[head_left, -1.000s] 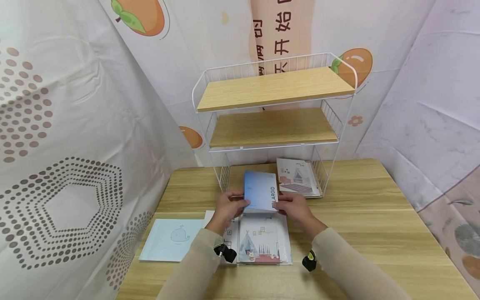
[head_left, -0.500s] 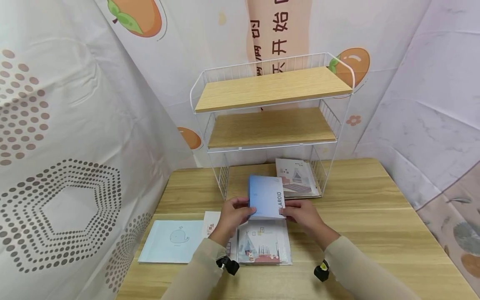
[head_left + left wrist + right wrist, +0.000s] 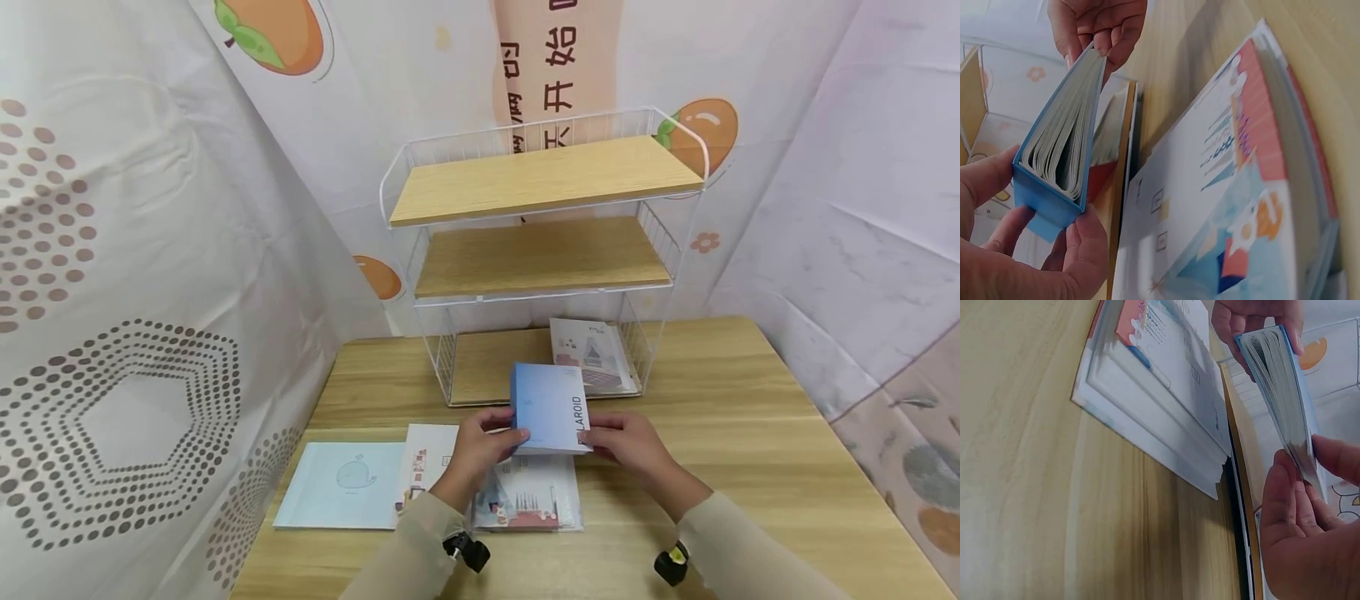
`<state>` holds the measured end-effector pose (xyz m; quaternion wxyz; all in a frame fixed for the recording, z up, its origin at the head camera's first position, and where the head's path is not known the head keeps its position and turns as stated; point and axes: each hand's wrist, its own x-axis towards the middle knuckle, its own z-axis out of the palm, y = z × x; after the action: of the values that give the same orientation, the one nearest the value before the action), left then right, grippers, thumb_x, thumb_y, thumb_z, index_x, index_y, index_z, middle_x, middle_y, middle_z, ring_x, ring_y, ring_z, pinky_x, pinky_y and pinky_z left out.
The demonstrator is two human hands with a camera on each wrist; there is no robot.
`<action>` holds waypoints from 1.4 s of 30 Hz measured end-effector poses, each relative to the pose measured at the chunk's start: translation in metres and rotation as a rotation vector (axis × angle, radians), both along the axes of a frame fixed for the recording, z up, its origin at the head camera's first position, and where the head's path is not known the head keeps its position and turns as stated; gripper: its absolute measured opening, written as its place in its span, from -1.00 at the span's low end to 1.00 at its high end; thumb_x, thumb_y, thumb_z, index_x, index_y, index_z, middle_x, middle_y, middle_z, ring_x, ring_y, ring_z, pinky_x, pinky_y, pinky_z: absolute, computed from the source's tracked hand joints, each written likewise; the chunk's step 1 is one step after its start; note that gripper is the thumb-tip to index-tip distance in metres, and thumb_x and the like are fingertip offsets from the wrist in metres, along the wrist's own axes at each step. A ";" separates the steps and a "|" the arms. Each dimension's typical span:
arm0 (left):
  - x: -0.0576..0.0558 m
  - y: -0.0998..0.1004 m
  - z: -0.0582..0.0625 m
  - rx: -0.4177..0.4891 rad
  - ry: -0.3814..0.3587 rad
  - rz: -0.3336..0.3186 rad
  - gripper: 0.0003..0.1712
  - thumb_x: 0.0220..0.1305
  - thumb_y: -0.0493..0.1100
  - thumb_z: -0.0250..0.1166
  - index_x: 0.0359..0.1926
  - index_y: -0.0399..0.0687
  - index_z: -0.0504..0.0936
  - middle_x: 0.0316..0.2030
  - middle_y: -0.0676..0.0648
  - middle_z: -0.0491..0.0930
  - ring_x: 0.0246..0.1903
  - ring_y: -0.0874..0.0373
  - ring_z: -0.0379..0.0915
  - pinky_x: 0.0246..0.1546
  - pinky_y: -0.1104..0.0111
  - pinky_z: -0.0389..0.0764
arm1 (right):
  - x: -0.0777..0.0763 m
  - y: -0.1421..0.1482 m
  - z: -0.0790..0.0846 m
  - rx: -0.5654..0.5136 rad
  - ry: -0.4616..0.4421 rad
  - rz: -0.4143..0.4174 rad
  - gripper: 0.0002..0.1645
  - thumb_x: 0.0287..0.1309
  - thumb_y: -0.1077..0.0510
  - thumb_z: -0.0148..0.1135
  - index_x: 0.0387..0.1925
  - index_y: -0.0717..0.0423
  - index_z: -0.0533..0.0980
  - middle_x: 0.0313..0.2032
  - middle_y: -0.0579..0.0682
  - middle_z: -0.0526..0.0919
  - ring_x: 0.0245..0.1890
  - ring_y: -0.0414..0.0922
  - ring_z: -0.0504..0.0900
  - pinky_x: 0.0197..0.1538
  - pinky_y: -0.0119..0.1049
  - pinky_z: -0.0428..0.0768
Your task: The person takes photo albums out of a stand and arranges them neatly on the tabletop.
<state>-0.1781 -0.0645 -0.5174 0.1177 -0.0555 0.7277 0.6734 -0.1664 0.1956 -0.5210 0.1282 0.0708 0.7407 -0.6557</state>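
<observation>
Both hands hold a small blue-and-white photo album (image 3: 551, 408) with "LAROID" legible on its cover. It is raised over the stacked albums in front of the rack. My left hand (image 3: 486, 446) pinches its blue spine side, thumb on the cover. On the opposite edge, my right hand (image 3: 630, 446) grips with the thumb on top and fingers beneath. From the left wrist, the blue spine (image 3: 1047, 203) and fanned pages (image 3: 1066, 125) show between the covers. Below it lies a thick album with a tent picture (image 3: 525, 496), partly covered by the raised one.
A pale blue whale-print album (image 3: 341, 483) lies at the left, beside a white printed one (image 3: 423, 467). Behind stands a white wire rack with wooden shelves (image 3: 547, 254); its bottom board (image 3: 480, 362) carries a printed album (image 3: 596, 350) at the right. Bare wood table (image 3: 750, 467) extends rightward.
Both hands have brought the blue photo album toward the person and to the right, away from the rack's bottom board, uncovering more of that board. The grip looks the same.
</observation>
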 end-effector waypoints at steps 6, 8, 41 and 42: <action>0.010 0.007 -0.002 -0.007 0.011 -0.002 -0.48 0.11 -0.19 0.59 0.11 -0.15 0.70 0.08 -0.21 0.64 -0.12 0.08 0.66 -0.10 0.18 0.76 | 0.009 0.009 -0.002 -0.037 -0.008 -0.001 -0.44 0.22 0.16 0.46 0.18 0.39 0.58 0.06 0.19 0.73 -0.12 -0.12 0.74 -0.03 -0.26 0.74; 0.014 0.010 -0.003 0.012 -0.001 0.007 -0.50 0.11 -0.22 0.59 0.10 -0.15 0.71 0.08 -0.21 0.65 -0.13 0.08 0.67 -0.10 0.16 0.76 | 0.013 0.013 -0.002 -0.046 -0.006 0.002 -0.41 0.22 0.16 0.46 0.20 0.42 0.56 0.07 0.20 0.72 -0.10 -0.13 0.73 -0.02 -0.28 0.74; 0.055 0.068 -0.028 -0.141 0.089 -0.163 -0.60 0.09 -0.20 0.60 -0.01 -0.07 0.75 -0.15 -0.03 0.73 -0.22 0.28 0.62 -0.34 0.41 0.70 | 0.071 0.079 -0.033 0.040 -0.076 0.000 -0.28 0.23 0.21 0.43 0.29 0.56 0.41 -0.01 0.19 0.77 -0.13 -0.20 0.76 -0.10 -0.35 0.73; 0.055 0.070 -0.028 -0.151 0.104 -0.168 -0.59 0.09 -0.20 0.60 -0.01 -0.10 0.75 -0.14 -0.05 0.74 -0.23 0.29 0.62 -0.28 0.46 0.67 | 0.072 0.080 -0.034 0.046 -0.075 -0.003 -0.29 0.23 0.22 0.43 0.29 0.56 0.41 -0.01 0.20 0.77 -0.13 -0.20 0.76 -0.10 -0.36 0.73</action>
<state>-0.1229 0.0051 -0.5453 0.1315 0.0321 0.7835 0.6065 -0.0941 0.2760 -0.5547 0.1533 0.0994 0.7502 -0.6355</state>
